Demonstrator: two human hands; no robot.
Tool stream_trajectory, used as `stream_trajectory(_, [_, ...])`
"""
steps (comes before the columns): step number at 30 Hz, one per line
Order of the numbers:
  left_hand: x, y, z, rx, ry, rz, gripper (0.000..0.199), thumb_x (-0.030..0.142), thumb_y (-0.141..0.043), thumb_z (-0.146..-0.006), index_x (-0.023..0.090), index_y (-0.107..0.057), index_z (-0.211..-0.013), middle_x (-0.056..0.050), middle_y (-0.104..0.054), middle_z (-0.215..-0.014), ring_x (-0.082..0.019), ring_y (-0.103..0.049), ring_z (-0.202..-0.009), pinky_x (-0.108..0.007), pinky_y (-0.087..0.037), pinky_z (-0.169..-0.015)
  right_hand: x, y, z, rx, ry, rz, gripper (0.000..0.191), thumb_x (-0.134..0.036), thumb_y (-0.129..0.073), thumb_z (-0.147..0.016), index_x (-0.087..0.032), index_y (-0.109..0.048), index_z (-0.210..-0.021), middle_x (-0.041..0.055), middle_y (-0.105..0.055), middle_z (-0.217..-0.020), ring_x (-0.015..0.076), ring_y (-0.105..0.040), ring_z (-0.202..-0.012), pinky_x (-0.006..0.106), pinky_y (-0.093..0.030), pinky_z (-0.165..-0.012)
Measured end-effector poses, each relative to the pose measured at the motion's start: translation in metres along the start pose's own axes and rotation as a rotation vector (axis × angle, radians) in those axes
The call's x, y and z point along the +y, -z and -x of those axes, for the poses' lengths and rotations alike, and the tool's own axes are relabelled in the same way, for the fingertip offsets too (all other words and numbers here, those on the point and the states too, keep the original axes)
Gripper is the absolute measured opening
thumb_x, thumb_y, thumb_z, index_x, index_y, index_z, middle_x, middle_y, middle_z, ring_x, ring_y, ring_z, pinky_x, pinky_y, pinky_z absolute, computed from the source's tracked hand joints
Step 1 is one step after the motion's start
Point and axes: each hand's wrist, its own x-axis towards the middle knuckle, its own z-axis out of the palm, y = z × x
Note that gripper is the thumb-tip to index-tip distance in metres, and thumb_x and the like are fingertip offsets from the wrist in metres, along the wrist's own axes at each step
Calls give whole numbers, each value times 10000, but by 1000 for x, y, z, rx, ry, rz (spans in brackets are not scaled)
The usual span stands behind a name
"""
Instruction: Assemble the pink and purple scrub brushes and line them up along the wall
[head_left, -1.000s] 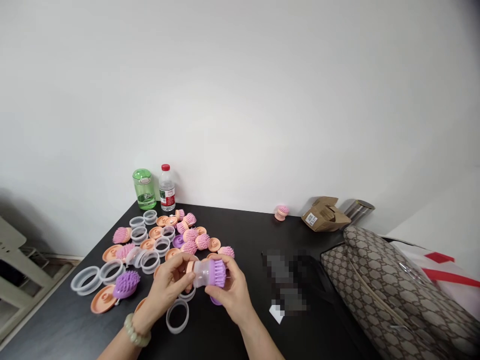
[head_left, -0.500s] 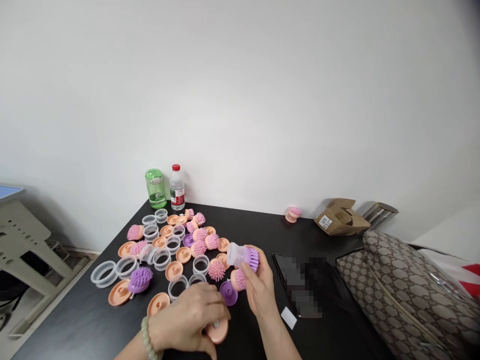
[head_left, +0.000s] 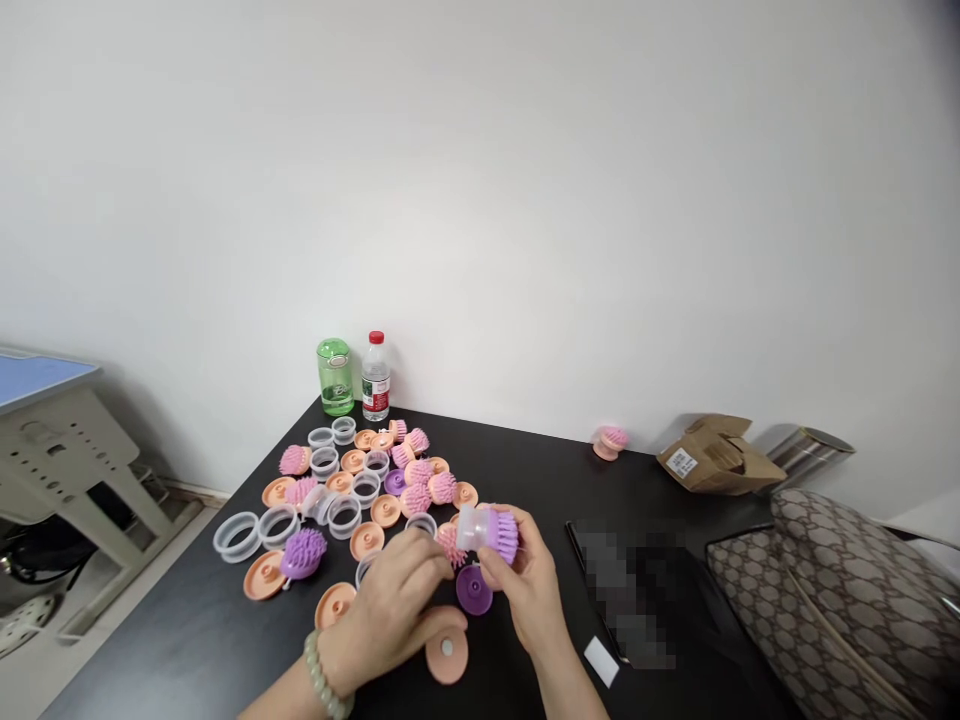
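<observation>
- 1 purple-bristled brush [head_left: 502,535], clear collar [head_left: 470,528] facing left, gripped in right hand [head_left: 531,582] above bench [head_left: 225,630].
- Left hand [head_left: 397,602] curled, thumb at peach disc [head_left: 448,658]; grip cannot be told.
- Purple disc [head_left: 474,592] on bench between hands.

Rings [head_left: 238,556] and discs [head_left: 264,577] crowd my left side. Open lane past my right hand [head_left: 532,580] to the wall [head_left: 525,250]; phone [head_left: 600,580] blocks rightward.

Rings [head_left: 238,554] and brush heads [head_left: 303,554] lie left on the table [head_left: 525,470]; a bag [head_left: 847,600] right; a bottle [head_left: 376,382] behind.
</observation>
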Motion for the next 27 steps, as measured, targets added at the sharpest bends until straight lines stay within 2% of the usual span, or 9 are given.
stream_trajectory(2, [-2,4,-1,129,65,1,412,515,-579,-934,170,-533,-1155,-130,-624,-1074,-259,-591,-978,-380,-498,-840,1,-3,2,-100,46,63,430,-415,-811,-762,-233,-649,-1117,70,-709,-1088,258,-696,-973,338,-566,-844])
stream_trajectory(4, [-3,4,-2,145,113,4,539,580,-626,-877,175,-515,-1214,-152,-604,-1164,-284,-590,-1063,-407,-510,-889,1,-7,4,-183,83,112,446,-449,-811,-758,-232,-659,-1116,78,-713,-1099,275,-698,-1006,346,-569,-865])
stream_trajectory(10, [-9,-7,4,45,258,93,338,456,-678,-895,222,-520,-1081,-76,-665,-1011,-245,-658,-948,-356,-535,-805,-5,-17,9,-236,160,220,469,-576,-798,-737,-257,-694,-1065,65,-723,-1055,294,-695,-1014,364,-568,-877])
stream_trajectory(14, [-11,-5,4,-28,406,157,399,479,-777,-789,217,-518,-942,-44,-681,-935,-221,-666,-820,-316,-503,-707,-10,-13,8,-285,166,255,485,-570,-832,-697,-276,-713,-1064,77,-716,-1078,312,-675,-1049,407,-546,-924])
stream_trajectory(18, [-9,4,-2,-102,498,312,432,420,-847,-701,207,-523,-892,-34,-685,-943,-213,-654,-829,-297,-477,-708,-9,-6,8,-394,179,224,464,-516,-839,-719,-299,-725,-1112,87,-693,-1169,321,-628,-1159,445,-503,-1009])
stream_trajectory(21, [-8,5,-4,-65,515,368,416,375,-840,-717,207,-517,-919,-42,-673,-982,-218,-644,-874,-313,-487,-751,-4,-5,10,-354,115,163,656,-504,-863,-691,-304,-650,-1278,97,-660,-1267,325,-594,-1232,458,-489,-1039])
stream_trajectory(23, [-9,2,-3,-32,493,338,399,348,-825,-742,212,-500,-929,-51,-662,-1010,-221,-638,-897,-325,-494,-770,-2,-6,10,-291,55,129,818,-525,-895,-625,-288,-592,-1348,104,-664,-1263,328,-621,-1197,449,-525,-992])
stream_trajectory(25, [-10,-2,0,-8,441,273,378,338,-807,-771,217,-491,-938,-60,-652,-1022,-226,-637,-910,-333,-501,-770,-1,-8,9,-267,23,131,792,-524,-904,-604,-270,-623,-1300,98,-696,-1199,323,-661,-1127,427,-557,-939])
stream_trajectory(27, [-11,-5,2,5,380,223,350,346,-782,-803,222,-496,-960,-65,-650,-1034,-231,-642,-931,-340,-509,-776,-2,-9,9,-265,23,172,623,-471,-896,-637,-262,-685,-1184,87,-721,-1140,316,-679,-1091,411,-564,-924])
